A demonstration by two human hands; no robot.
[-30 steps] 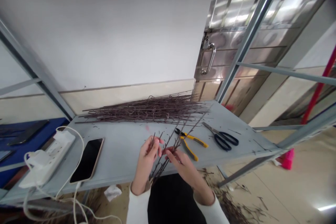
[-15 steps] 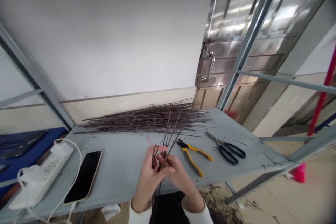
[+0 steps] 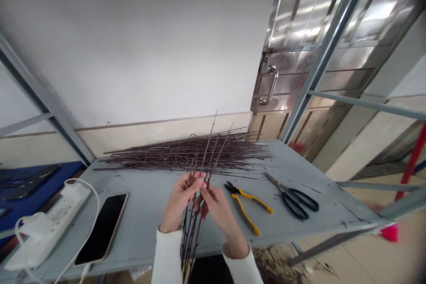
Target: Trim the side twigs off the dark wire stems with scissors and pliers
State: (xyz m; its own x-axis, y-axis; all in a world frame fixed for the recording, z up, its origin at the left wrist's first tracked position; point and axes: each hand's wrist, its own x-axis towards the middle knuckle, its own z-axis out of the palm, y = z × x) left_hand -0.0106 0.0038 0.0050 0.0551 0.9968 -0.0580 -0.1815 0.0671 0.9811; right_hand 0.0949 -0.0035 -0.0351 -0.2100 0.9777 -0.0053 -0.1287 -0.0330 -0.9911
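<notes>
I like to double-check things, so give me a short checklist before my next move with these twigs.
1. Left hand on the held twigs: ok, fingers closed on them.
2. Right hand on them too: ok.
3. Firmness of grip: cannot tell.
4. Pliers and scissors lying apart: ok, both on the table, right of the hands.
5. Table free of scraps: not ok, loose bits lie scattered.

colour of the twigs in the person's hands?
Dark brown; the held twigs show best in the head view, below the fingers.
</notes>
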